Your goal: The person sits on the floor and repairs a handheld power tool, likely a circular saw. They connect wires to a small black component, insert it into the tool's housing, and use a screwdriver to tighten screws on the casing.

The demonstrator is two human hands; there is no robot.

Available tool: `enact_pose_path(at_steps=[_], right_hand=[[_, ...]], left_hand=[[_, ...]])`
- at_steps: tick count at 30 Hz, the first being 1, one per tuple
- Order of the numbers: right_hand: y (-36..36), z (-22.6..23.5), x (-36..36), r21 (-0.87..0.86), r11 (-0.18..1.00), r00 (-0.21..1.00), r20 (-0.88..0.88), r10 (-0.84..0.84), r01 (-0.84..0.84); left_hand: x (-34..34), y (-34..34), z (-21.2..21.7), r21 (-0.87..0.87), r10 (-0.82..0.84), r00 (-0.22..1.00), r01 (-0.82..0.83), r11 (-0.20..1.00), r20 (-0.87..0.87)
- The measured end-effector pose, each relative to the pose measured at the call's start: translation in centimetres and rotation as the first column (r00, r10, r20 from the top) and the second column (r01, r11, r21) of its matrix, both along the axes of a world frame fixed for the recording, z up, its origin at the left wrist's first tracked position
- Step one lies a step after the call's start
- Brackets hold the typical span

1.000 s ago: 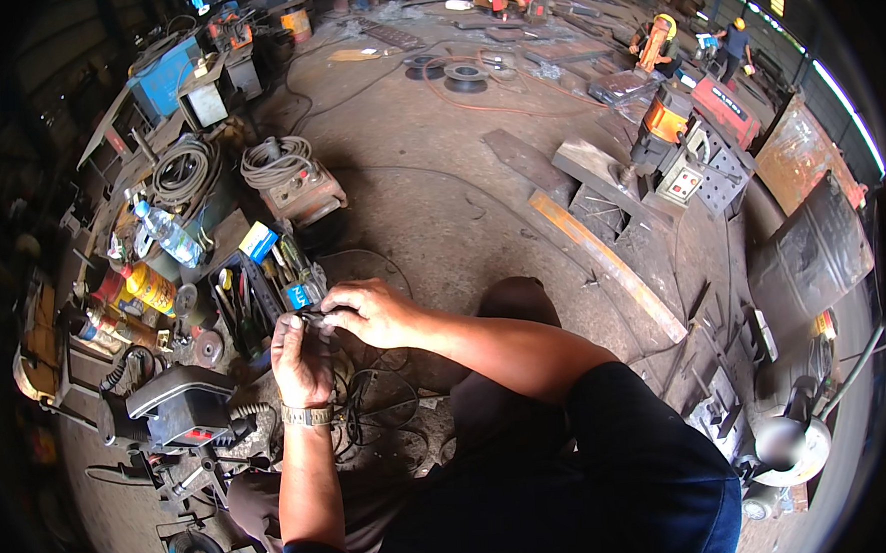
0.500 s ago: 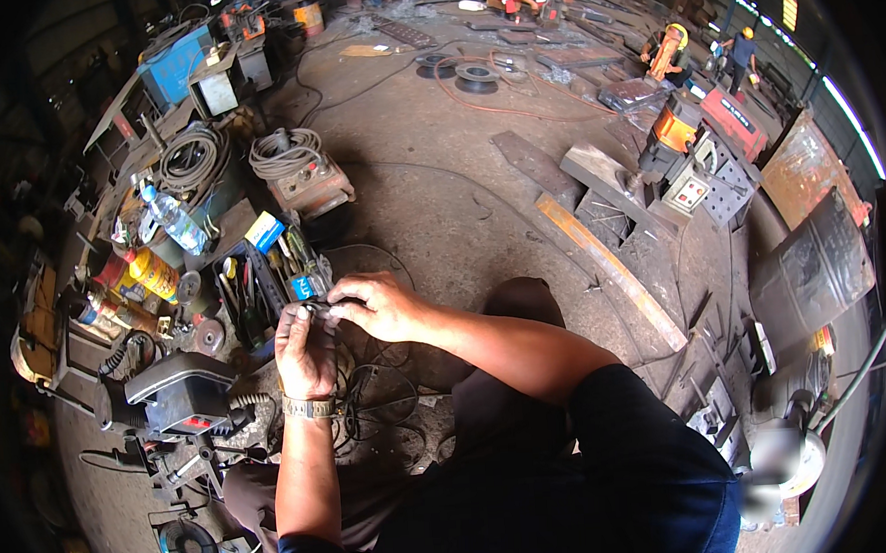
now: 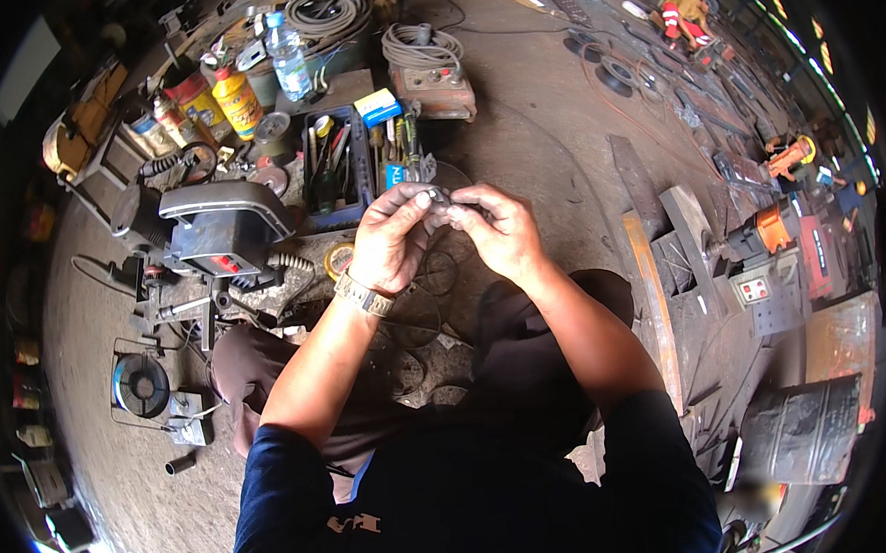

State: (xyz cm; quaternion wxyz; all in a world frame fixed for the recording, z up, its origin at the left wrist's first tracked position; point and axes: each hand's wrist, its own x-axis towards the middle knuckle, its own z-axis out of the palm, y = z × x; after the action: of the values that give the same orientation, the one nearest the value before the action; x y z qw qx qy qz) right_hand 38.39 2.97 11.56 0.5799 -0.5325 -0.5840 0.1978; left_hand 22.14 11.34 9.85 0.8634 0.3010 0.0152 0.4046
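My left hand (image 3: 393,241) is closed, its thumb and fingers pinching a small dark metal part (image 3: 440,198). Against the other side of that part press the bent fingertips of my right hand (image 3: 502,235). Both hands meet in front of my knees, and the fingers cover much of the part, so its exact kind cannot be made out. Just beyond them stands a dark tool tray (image 3: 360,186) of screwdrivers and other hand tools. A blue-and-yellow box (image 3: 378,107) rests on the tray's upper edge.
Left of my hands sits a black machine (image 3: 222,228). Behind it are a yellow bottle (image 3: 239,105) and a clear water bottle (image 3: 290,64). Cable is coiled on a reddish box (image 3: 438,94). At right lie a long rusty steel bar (image 3: 652,296) and a dark drum (image 3: 804,428). A person crouches far off.
The view has turned left, so the surroundings sit farther right. My right forearm no longer reaches across to the left; both hands now meet nearer the middle, still on the small part.
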Motion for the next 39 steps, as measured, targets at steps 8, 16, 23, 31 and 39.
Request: enact_pose_path(at_steps=[8,16,23,31,39], right_hand=[[-0.5,2.0,-1.0,0.021,0.999,0.997,-0.065,0.044,-0.043],[-0.6,1.5,-0.7,0.030,0.999,0.998,-0.058,0.020,-0.018],[-0.8,1.5,-0.7,0.032,0.999,0.997,-0.078,0.005,-0.003],[-0.9,1.6,-0.6,0.017,1.000,0.999,-0.042,-0.006,0.006],[-1.2,2.0,-0.4,-0.003,0.996,0.996,0.033,0.084,-0.084]], left_hand=[[-0.3,-0.1,1.6,0.074,-0.021,0.998,0.017,0.997,0.051],[-0.1,-0.2,1.7,0.042,-0.008,0.999,0.007,0.999,0.035],[-0.1,-0.4,1.7,0.063,-0.030,0.998,0.026,0.998,0.061],[0.0,-0.9,2.4,0.004,0.000,0.999,-0.001,1.000,0.050],[-0.1,-0.5,1.7,0.067,-0.018,0.999,0.016,0.998,0.035]])
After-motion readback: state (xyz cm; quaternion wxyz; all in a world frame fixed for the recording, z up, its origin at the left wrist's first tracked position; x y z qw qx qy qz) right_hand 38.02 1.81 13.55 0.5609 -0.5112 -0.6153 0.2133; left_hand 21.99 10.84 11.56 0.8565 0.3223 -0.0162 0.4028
